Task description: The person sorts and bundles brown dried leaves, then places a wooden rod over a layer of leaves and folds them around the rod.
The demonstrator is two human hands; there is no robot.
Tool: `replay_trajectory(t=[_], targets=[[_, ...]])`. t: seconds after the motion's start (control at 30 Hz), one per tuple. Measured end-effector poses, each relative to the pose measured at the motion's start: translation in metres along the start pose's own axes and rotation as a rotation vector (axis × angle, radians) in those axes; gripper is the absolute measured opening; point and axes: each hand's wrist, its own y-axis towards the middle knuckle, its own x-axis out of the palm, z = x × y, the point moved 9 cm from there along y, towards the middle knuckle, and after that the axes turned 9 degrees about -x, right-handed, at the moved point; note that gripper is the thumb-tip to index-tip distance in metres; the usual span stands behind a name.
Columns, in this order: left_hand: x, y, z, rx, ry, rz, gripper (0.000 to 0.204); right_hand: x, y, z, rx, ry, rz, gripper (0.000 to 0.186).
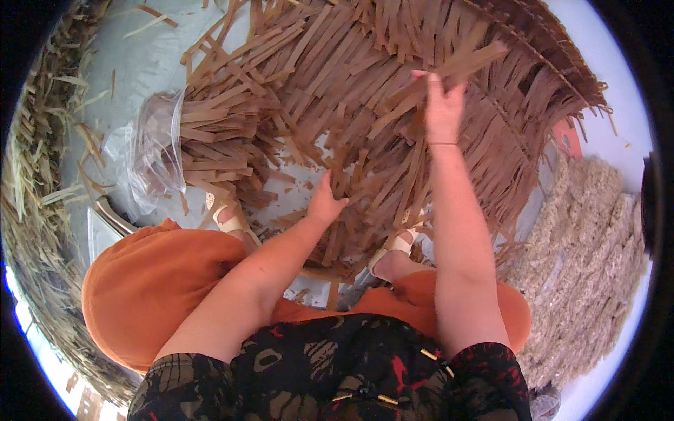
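A person sorts a heap of brown strips [365,105] spread on the floor from ten to two o'clock. Right hand [444,105] pinches one strip [456,67] at one o'clock; left hand [324,203], seemingly spread, presses the pile's centre.

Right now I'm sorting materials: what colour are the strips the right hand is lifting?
Reddish-brown, flat strips pinched by the right hand; the head view shows them best.

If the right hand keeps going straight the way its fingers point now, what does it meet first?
The right hand points up and away, pinching a brown strip. Straight on, it would most likely meet more of the woven mat of brown strips lying just beyond, though depth is hard to judge here.
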Motion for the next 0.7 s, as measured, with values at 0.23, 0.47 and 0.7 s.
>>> replay_trajectory(t=[0.23,0.47,0.7], targets=[[-0.008,0.028,-0.021,-0.127,-0.381,-0.034,0.075,-0.003,-0.108,0.011,0.852,0.004,-0.406,0.023],[0.002,-0.021,0.036,-0.188,-0.307,-0.215,0.105,0.048,-0.292,0.066,0.846,-0.578,-0.827,0.048],[-0.032,0.019,0.04,-0.161,-0.333,-0.159,0.066,0.007,-0.199,0.076,1.066,-0.073,-0.692,0.048]])
